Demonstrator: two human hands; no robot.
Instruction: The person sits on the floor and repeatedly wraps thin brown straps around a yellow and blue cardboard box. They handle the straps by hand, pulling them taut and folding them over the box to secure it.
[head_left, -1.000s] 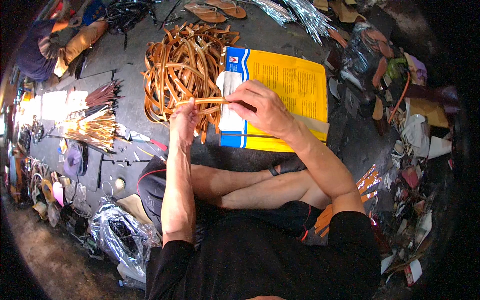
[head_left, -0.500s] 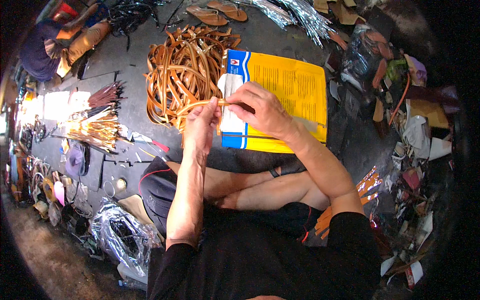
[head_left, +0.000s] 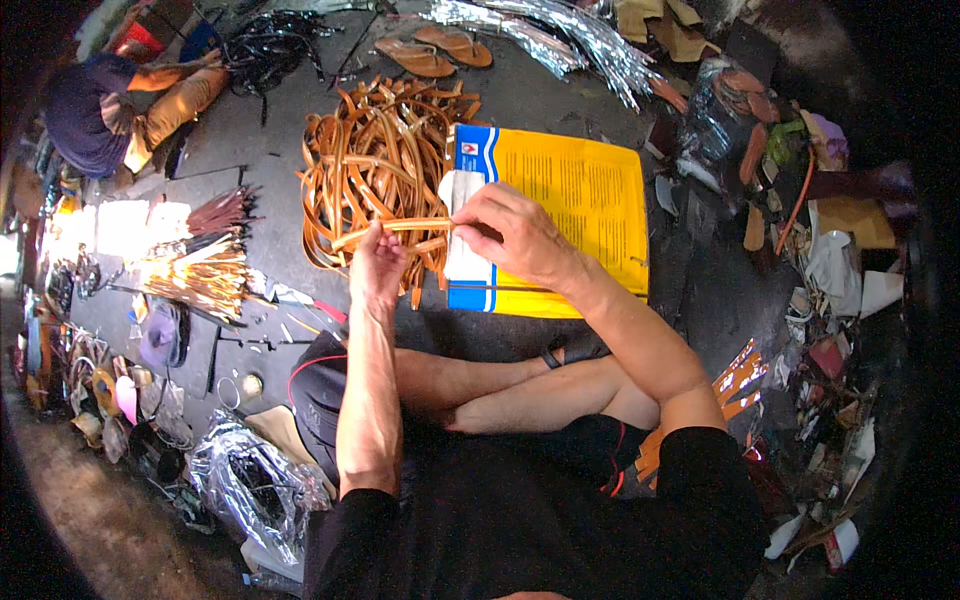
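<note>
A tan leather-like strap (head_left: 418,225) is stretched level between my two hands. My left hand (head_left: 379,262) pinches it, thumb on top, in front of a heap of glossy tan straps (head_left: 375,150). At the strap's right end, the fingertips of my right hand (head_left: 522,235) are closed on it. Beneath that hand lies a yellow and blue printed sheet or flattened bag (head_left: 575,180) with a white patch (head_left: 465,262) at its left side. A thin dark rod (head_left: 560,292) lies across the sheet's near part.
Another person (head_left: 95,115) sits at the far left. Tan sandals (head_left: 415,57) and silvery strips (head_left: 560,40) lie at the back. Bundled strips (head_left: 195,265) are on the left, a clear plastic bag (head_left: 250,480) at the lower left. Scraps and bags (head_left: 835,270) line the right side.
My left hand has slid left along the strap, so a longer, straighter length spans between my hands. My right hand keeps its pinch. The whole view has shifted slightly downward.
</note>
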